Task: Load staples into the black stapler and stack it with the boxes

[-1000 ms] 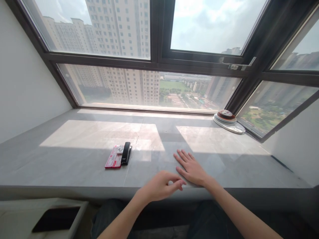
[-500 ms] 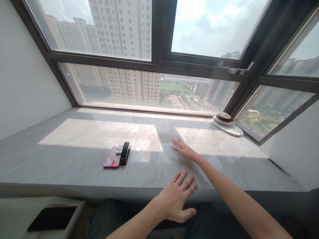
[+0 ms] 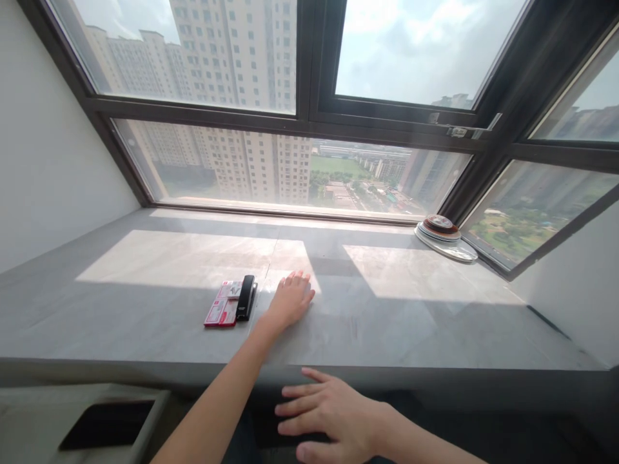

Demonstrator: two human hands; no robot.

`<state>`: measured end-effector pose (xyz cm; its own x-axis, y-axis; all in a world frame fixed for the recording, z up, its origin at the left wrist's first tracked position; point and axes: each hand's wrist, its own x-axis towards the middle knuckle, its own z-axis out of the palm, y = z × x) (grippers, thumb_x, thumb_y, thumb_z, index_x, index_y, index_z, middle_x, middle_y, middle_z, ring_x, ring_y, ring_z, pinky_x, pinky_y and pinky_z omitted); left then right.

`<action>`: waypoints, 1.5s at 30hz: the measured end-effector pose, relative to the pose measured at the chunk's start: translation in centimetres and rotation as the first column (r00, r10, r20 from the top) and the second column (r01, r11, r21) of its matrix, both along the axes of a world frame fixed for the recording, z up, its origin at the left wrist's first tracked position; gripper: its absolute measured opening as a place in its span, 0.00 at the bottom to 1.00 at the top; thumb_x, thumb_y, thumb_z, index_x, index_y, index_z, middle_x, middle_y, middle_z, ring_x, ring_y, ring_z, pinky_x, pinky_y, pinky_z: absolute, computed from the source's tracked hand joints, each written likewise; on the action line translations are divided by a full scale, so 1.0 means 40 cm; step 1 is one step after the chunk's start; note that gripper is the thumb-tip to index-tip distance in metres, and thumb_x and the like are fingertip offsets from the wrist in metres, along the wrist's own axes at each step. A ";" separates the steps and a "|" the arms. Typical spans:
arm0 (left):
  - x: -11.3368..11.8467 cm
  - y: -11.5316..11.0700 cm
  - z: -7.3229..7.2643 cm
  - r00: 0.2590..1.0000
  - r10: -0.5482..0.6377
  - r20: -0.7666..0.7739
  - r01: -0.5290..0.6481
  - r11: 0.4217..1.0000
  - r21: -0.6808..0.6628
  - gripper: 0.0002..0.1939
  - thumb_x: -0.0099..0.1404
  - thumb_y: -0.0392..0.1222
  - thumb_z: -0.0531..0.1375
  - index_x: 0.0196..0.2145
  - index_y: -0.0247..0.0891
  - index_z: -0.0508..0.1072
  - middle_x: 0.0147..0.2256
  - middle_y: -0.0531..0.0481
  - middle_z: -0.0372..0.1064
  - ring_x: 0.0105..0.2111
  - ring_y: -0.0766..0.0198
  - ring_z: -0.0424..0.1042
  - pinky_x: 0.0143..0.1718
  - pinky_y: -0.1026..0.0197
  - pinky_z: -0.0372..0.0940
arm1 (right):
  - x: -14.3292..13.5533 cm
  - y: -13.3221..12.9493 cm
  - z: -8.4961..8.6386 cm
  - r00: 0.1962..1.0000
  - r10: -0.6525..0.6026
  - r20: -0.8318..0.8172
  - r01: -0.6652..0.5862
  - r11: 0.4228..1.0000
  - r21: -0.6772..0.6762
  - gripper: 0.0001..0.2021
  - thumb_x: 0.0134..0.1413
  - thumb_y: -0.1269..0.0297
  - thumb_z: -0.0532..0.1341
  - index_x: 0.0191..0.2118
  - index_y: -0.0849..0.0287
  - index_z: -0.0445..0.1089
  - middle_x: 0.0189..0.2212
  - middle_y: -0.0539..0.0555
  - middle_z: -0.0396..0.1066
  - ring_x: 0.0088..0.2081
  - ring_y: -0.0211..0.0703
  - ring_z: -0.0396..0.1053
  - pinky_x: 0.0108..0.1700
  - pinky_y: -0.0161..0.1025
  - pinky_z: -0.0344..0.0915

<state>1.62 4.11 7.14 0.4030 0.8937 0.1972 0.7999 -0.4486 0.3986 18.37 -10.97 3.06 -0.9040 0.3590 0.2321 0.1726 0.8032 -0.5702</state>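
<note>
My left hand (image 3: 291, 298) lies palm down on the pale stone sill (image 3: 367, 335), its fingers extended and fairly close together. Under and beside it is a faint, clear-looking sheet (image 3: 264, 295), mostly covered by the hand. Just left of that lies a black stapler (image 3: 246, 298). Small red-and-white boxes (image 3: 220, 310) sit against the stapler's left side, with a little grey piece (image 3: 234, 290) on top. My right hand (image 3: 333, 412) hovers in front of the sill's front edge, fingers spread, holding nothing.
A stack of plates (image 3: 443, 235) stands in the far right corner by the window. Dark window frames (image 3: 290, 125) rise behind the sill. White walls (image 3: 62, 148) close off both ends. Below the edge at left is a pale piece (image 3: 33, 419) with a dark opening.
My left hand has moved forward and left onto the sill beside the stapler. My right hand has drawn back from the sill towards me. The stapler and boxes stay put.
</note>
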 end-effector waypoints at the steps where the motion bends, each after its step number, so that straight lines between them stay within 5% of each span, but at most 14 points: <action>1: 0.010 0.016 -0.020 1.000 0.013 -0.020 -0.013 1.000 -0.001 0.28 0.74 0.51 0.49 0.67 0.37 0.61 0.68 0.38 0.56 0.69 0.43 0.50 0.68 0.37 0.45 | 0.011 -0.027 -0.006 0.993 0.106 -0.053 -0.108 0.994 -0.035 0.18 0.71 0.56 0.52 0.59 0.49 0.70 0.55 0.49 0.75 0.60 0.38 0.68 0.66 0.36 0.57; 3: 0.033 -0.003 -0.061 0.998 -0.036 -0.056 0.036 0.999 -0.001 0.33 0.73 0.55 0.51 0.69 0.36 0.56 0.71 0.37 0.46 0.71 0.40 0.40 0.68 0.33 0.37 | 0.040 -0.031 -0.009 0.988 0.109 -0.110 -0.117 0.991 -0.071 0.17 0.72 0.58 0.51 0.52 0.52 0.75 0.46 0.50 0.80 0.52 0.37 0.75 0.60 0.33 0.64; 5: 0.049 -0.078 -0.088 0.982 -0.160 -0.102 0.163 0.987 0.013 0.35 0.73 0.58 0.50 0.71 0.41 0.51 0.73 0.43 0.41 0.72 0.42 0.35 0.70 0.34 0.35 | 0.077 0.037 0.007 0.980 -0.144 -0.136 0.130 0.986 -0.107 0.16 0.71 0.59 0.52 0.50 0.55 0.76 0.45 0.54 0.80 0.49 0.41 0.76 0.58 0.37 0.67; 10: 0.054 -0.334 -0.094 0.877 -0.480 -0.027 0.480 0.877 -0.006 0.39 0.71 0.62 0.52 0.73 0.47 0.47 0.73 0.48 0.39 0.72 0.40 0.33 0.70 0.35 0.37 | 0.116 0.367 0.057 0.744 -0.667 0.042 0.666 0.745 0.031 0.24 0.73 0.52 0.47 0.66 0.52 0.63 0.65 0.56 0.64 0.67 0.49 0.59 0.64 0.49 0.60; 13: 0.055 -0.426 -0.106 0.742 -0.664 0.091 0.670 0.738 -0.082 0.24 0.76 0.54 0.49 0.66 0.53 0.63 0.64 0.51 0.64 0.68 0.43 0.53 0.67 0.41 0.52 | 0.049 0.497 0.048 0.762 -0.637 0.120 0.631 0.771 0.085 0.29 0.69 0.47 0.51 0.70 0.50 0.56 0.70 0.55 0.53 0.72 0.55 0.46 0.70 0.56 0.45; 16: 0.044 -0.434 -0.090 0.642 -0.716 0.273 0.764 0.629 -0.148 0.18 0.78 0.47 0.48 0.54 0.51 0.76 0.43 0.56 0.80 0.47 0.61 0.78 0.51 0.63 0.67 | -0.037 0.497 0.035 0.815 -0.542 0.207 0.506 0.839 0.201 0.30 0.69 0.47 0.51 0.72 0.46 0.51 0.73 0.52 0.42 0.74 0.55 0.38 0.72 0.58 0.36; 18: 0.025 -0.389 -0.044 0.693 -0.632 0.348 0.704 0.696 -0.139 0.17 0.76 0.49 0.51 0.49 0.47 0.78 0.39 0.53 0.81 0.38 0.63 0.79 0.44 0.65 0.69 | -0.076 0.428 0.030 0.873 -0.432 0.225 0.375 0.891 0.256 0.30 0.70 0.49 0.50 0.73 0.46 0.47 0.74 0.51 0.39 0.74 0.54 0.37 0.72 0.56 0.36; 22: -0.019 -0.199 0.042 0.904 -0.282 0.320 0.309 0.950 -0.036 0.22 0.77 0.49 0.45 0.54 0.45 0.75 0.50 0.48 0.76 0.51 0.57 0.74 0.54 0.56 0.66 | -0.088 0.197 0.008 0.978 -0.189 0.084 0.165 0.958 0.234 0.35 0.67 0.49 0.54 0.74 0.54 0.47 0.73 0.56 0.45 0.72 0.55 0.44 0.72 0.52 0.41; 25: -0.034 -0.068 0.008 0.997 -0.030 0.066 0.027 0.999 0.047 0.24 0.76 0.50 0.47 0.64 0.42 0.65 0.65 0.43 0.61 0.66 0.50 0.57 0.66 0.44 0.53 | -0.076 0.044 -0.030 0.983 0.175 0.053 -0.181 0.969 0.167 0.25 0.71 0.56 0.53 0.69 0.52 0.57 0.68 0.54 0.59 0.69 0.43 0.54 0.69 0.41 0.51; 28: -0.031 -0.053 -0.080 0.986 0.109 -0.127 -0.101 0.992 0.069 0.31 0.74 0.53 0.49 0.69 0.39 0.57 0.71 0.41 0.47 0.71 0.43 0.43 0.69 0.35 0.42 | -0.063 0.003 -0.041 0.919 0.394 -0.023 -0.387 0.911 0.145 0.18 0.74 0.61 0.48 0.60 0.55 0.68 0.59 0.53 0.71 0.64 0.36 0.64 0.67 0.33 0.54; 32: -0.023 -0.207 -0.155 0.987 0.010 -0.160 0.007 0.995 0.104 0.34 0.73 0.54 0.50 0.73 0.49 0.46 0.73 0.49 0.40 0.73 0.43 0.34 0.69 0.33 0.37 | -0.018 0.166 0.028 0.986 -0.095 -0.136 0.108 0.990 0.091 0.17 0.71 0.58 0.51 0.59 0.50 0.71 0.55 0.52 0.74 0.60 0.43 0.68 0.65 0.41 0.60; 36: -0.025 -0.381 -0.159 0.995 -0.047 -0.083 0.054 0.995 0.082 0.38 0.73 0.56 0.50 0.74 0.51 0.37 0.73 0.53 0.35 0.73 0.43 0.34 0.69 0.34 0.42 | 0.020 0.440 0.077 0.752 -0.657 0.055 0.644 0.750 0.153 0.27 0.70 0.49 0.49 0.70 0.48 0.57 0.70 0.54 0.55 0.72 0.56 0.44 0.70 0.59 0.46; 40: -0.040 -0.452 -0.126 0.993 -0.117 -0.001 0.117 0.993 -0.004 0.30 0.73 0.55 0.50 0.69 0.52 0.56 0.70 0.52 0.51 0.69 0.44 0.51 0.66 0.37 0.54 | -0.004 0.590 0.059 0.653 -0.699 0.291 0.671 0.712 0.207 0.31 0.70 0.46 0.47 0.73 0.49 0.47 0.74 0.52 0.40 0.73 0.64 0.32 0.70 0.64 0.36; 45: -0.044 -0.387 -0.037 0.969 0.036 0.246 -0.036 0.999 -0.004 0.21 0.76 0.47 0.46 0.38 0.47 0.78 0.50 0.48 0.75 0.54 0.54 0.70 0.55 0.49 0.67 | -0.066 0.486 0.031 0.761 -0.579 0.293 0.537 0.815 0.219 0.31 0.69 0.46 0.51 0.73 0.46 0.49 0.74 0.50 0.40 0.74 0.57 0.34 0.71 0.59 0.31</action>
<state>-0.16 -11.35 5.66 0.3097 0.9067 0.2864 0.6925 -0.4215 0.5854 15.72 8.48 4.30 -0.5797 0.8143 0.0296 0.7707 0.5598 -0.3044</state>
